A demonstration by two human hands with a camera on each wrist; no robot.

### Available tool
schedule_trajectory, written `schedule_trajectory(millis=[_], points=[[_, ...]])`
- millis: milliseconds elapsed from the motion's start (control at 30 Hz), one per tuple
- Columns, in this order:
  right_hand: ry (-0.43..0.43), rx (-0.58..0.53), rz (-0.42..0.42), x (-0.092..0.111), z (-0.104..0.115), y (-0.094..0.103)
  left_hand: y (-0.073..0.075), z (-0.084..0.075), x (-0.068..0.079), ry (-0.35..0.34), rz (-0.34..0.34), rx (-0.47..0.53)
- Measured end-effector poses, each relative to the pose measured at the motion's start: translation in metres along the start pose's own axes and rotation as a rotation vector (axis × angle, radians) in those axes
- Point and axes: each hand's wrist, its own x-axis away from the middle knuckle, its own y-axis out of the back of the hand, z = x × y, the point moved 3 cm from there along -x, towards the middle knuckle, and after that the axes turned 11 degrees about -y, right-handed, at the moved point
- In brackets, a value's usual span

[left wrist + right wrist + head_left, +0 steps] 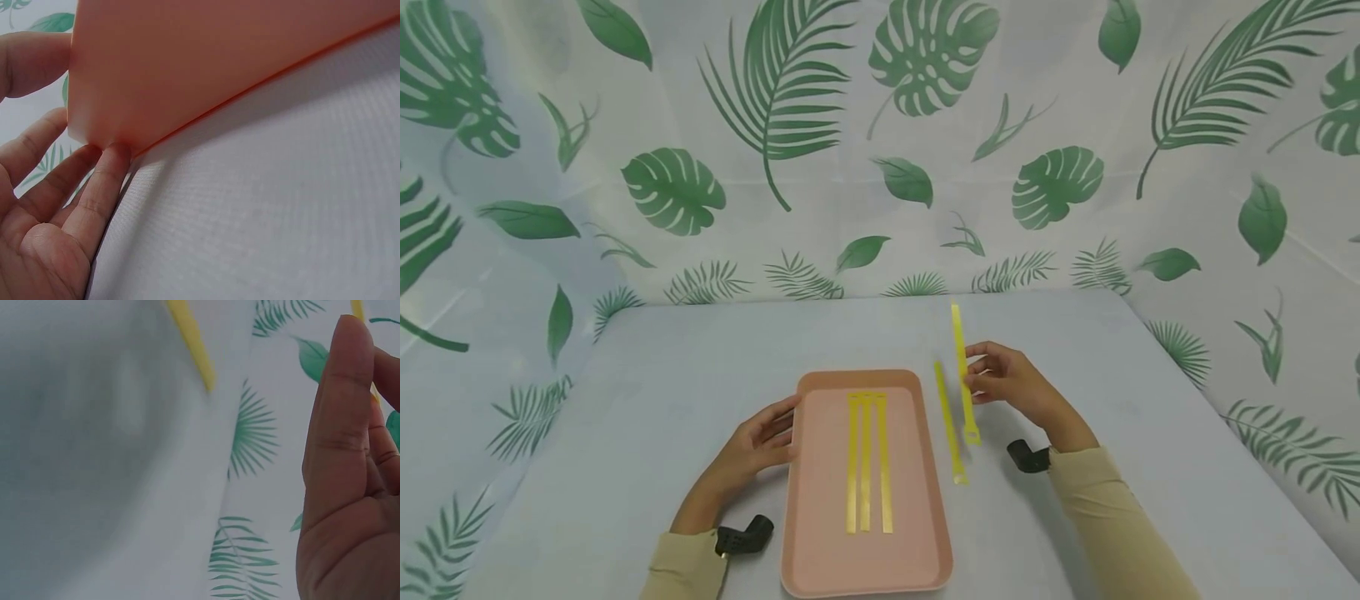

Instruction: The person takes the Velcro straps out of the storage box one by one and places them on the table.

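Observation:
My right hand [1003, 383] pinches a yellow cable strap [959, 358] between thumb and fingers, holding it lengthwise with its slotted end nearest me. Beside it, a second yellow strap [949, 425] lies on the table, right of the tray. My left hand [752, 446] rests against the left side of the pink tray [936, 500]. Up close in the left wrist view, the fingertips [115, 156] touch the tray's outer wall [187, 62]. Inside the tray lie three yellow straps [867, 467], side by side, their slotted ends at the far side.
The pale table [700, 350] meets a leaf-printed cloth [820, 225] at the back and both sides. Black wrist devices [1028, 457] sit at both sleeve cuffs. In the right wrist view, part of a yellow strap [194, 347] shows over the table.

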Motion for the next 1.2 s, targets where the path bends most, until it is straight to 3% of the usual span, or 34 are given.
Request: schedule_trajectory(millis=[167, 633, 1200], points=[[-0.058, 0.016, 0.007, 0.0, -0.009, 0.002, 0.001, 0.0, 0.001, -0.015, 0.004, 0.002], [-0.228, 0.0, 0.055, 0.001, -0.03, -0.001, 0.001, -0.001, 0.002, 0.033, -0.019, 0.01], [-0.34, 0.03, 0.056, 0.0, -0.04, -0.006, 0.0, -0.001, 0.001, 0.022, -0.016, 0.015]])
